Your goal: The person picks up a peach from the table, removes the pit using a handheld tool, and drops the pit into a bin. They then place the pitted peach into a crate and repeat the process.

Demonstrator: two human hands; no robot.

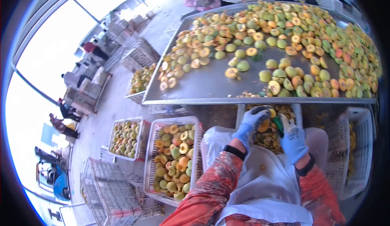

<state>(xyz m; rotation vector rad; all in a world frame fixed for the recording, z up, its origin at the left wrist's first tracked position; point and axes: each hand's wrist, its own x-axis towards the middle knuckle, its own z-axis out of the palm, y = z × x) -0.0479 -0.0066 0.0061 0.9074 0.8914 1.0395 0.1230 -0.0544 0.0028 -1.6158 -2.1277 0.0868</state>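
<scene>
Two gloved hands work close together above a crate [298, 116] of fruit scraps [268, 142], below the metal table [195, 87]. The left hand [251, 124] pinches a yellow piece of fruit [272, 113], which lies at its fingertips, facing the other hand. The right hand [293, 140] is wrapped around a green tool [278, 124], just beside the fruit; I cannot tell whether they touch.

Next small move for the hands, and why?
Probably bring the green tool in the right hand against the yellow fruit piece in the left hand: the two are held close together above the crate between the knees. Whether they already touch is too small to tell.
</scene>
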